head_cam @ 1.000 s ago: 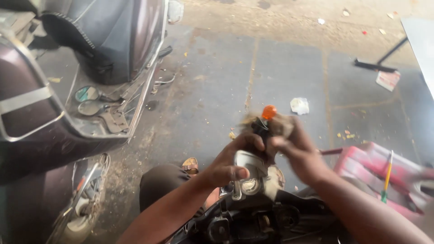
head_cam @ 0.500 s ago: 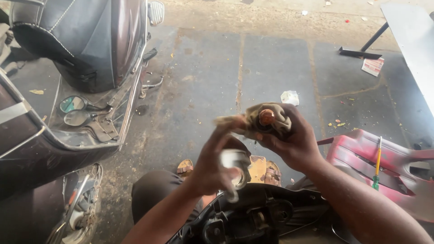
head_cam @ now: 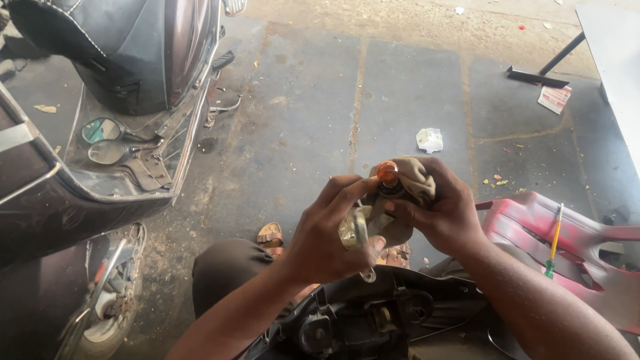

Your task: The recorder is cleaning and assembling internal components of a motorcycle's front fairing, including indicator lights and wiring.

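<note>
In the middle of the frame, the right hand (head_cam: 445,212) grips a rag (head_cam: 417,179) around an orange bulb (head_cam: 387,172); the left hand (head_cam: 331,235) pinches it.

Repair workshop: scooter (head_cam: 113,100), loose red body panel (head_cam: 567,233), dusty paving.

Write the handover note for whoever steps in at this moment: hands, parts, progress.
Left hand: grips a metal lamp fitting.
Right hand: wraps a tan cloth around an orange bulb.
Below them sits a black scooter panel; a red panel with a yellow screwdriver lies to the right.
Bulb is out and held in the cloth; nothing is back on the scooter yet.
</note>
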